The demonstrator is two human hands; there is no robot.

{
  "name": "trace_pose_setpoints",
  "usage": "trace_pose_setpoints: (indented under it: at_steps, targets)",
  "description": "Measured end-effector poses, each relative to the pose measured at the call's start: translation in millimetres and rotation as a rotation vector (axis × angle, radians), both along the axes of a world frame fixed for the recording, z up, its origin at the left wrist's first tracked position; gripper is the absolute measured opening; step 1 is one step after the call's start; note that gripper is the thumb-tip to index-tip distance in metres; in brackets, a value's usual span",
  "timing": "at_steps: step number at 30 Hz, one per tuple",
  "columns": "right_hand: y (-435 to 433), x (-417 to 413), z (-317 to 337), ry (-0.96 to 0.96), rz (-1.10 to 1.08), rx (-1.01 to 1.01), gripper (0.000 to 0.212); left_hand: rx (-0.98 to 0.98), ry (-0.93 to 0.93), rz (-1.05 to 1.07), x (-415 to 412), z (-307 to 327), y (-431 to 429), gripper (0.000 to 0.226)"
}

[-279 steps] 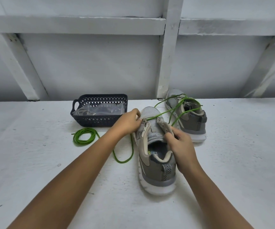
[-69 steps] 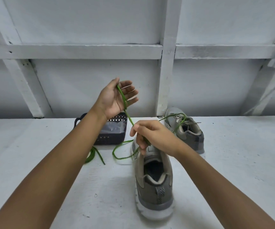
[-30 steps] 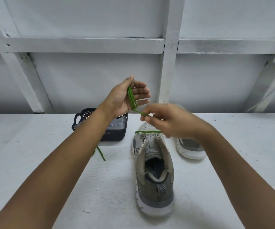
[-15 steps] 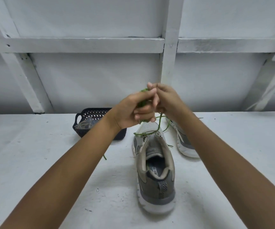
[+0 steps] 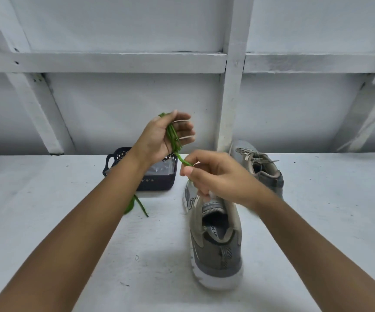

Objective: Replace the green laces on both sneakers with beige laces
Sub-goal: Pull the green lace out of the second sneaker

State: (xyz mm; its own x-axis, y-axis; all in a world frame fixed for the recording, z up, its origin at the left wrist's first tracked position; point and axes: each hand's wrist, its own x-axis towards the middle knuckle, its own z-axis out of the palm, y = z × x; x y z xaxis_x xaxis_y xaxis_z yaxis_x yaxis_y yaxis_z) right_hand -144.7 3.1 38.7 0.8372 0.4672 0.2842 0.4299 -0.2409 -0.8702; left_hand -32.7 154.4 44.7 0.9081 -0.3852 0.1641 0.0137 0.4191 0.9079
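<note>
On my remote feed, in front of the dark lattice plastic basket (image 5: 155, 184), the left hand (image 5: 157, 138) curls its fingers round loops of the thin green shoelace (image 5: 172, 137) — bundling it tidy, I judge — while the right hand (image 5: 215, 174) pinches its tail taut above the grey mesh white-soled sneaker (image 5: 215, 246).

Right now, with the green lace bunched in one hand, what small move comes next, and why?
Probably wind the short tail onto the bundle. The left hand holds the green lace gathered in loops, the right hand pinches its loose end close by, and the near sneaker shows no lace, so little seems to remain but finishing the coil.
</note>
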Motion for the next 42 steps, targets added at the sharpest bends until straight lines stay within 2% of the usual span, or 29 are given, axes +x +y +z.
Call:
trace_pose_setpoints:
  at_steps: [2, 4, 6, 8, 10, 12, 14, 15, 17, 23, 29, 33, 36, 39, 42]
  targets:
    - [-4.0, -4.1, 15.2, -0.036, 0.034, 0.0, 0.013, 0.07, -0.02, 0.009, -1.2, -5.9, 1.0, 0.035]
    - [-6.2, 1.2, 27.9, -0.15, -0.035, -0.029, 0.017, 0.19, -0.063, -0.028, -5.9, -10.2, -1.6, 0.036]
    - [-8.7, 16.6, 35.7, -0.314, -0.201, -0.08, 0.015, 0.288, -0.086, -0.176, -13.6, -13.9, -5.3, 0.048]
    - [-12.0, 36.2, 39.7, -0.45, -0.388, -0.154, 0.014, 0.34, -0.074, -0.388, -21.6, -15.2, -7.7, 0.069]
    - [-15.0, 55.7, 37.4, -0.448, -0.46, -0.155, 0.017, 0.324, -0.073, -0.547, -27.4, -15.5, -10.7, 0.077]
    - [-15.7, 71.3, 27.9, -0.268, -0.401, -0.002, 0.019, 0.265, -0.106, -0.623, -30.5, -15.3, -13.4, 0.063]
    - [-12.3, 79.5, 12.8, -0.051, -0.357, 0.148, 0.02, 0.2, -0.143, -0.614, -32.5, -13.1, -15.6, 0.04]
    - [-10.0, 81.1, 3.7, 0.011, -0.363, 0.161, 0.021, 0.158, -0.146, -0.583, -32.6, -11.1, -16.0, 0.032]
    - [-4.0, 79.3, -13.1, 0.069, -0.381, 0.12, 0.021, 0.058, -0.114, -0.483, -30.3, -4.2, -15.3, 0.03]
    - [17.5, 48.4, -33.8, -0.078, -0.295, -0.367, 0.031, -0.125, 0.023, -0.14, -12.7, 14.8, -7.8, 0.045]
    - [23.2, 14.1, -23.2, -0.11, -0.081, -0.486, 0.027, -0.117, 0.015, 0.037, -3.1, 17.0, 0.7, 0.033]
    - [23.0, -3.1, -6.4, -0.184, 0.037, -0.488, 0.022, -0.045, -0.017, 0.08, 2.4, 10.4, 4.8, 0.032]
    - [17.5, -2.6, 13.5, -0.288, -0.085, -0.447, 0.019, 0.137, -0.057, 0.036, -0.5, -0.2, 6.5, 0.029]
    - [7.9, 13.5, 32.1, -0.44, -0.268, -0.445, 0.012, 0.365, -0.109, -0.123, -12.9, -10.4, 4.3, 0.03]
    - [-3.5, 38.3, 42.6, -0.446, -0.354, -0.39, 0.012, 0.432, -0.065, -0.337, -23.0, -17.2, 0.0, 0.053]
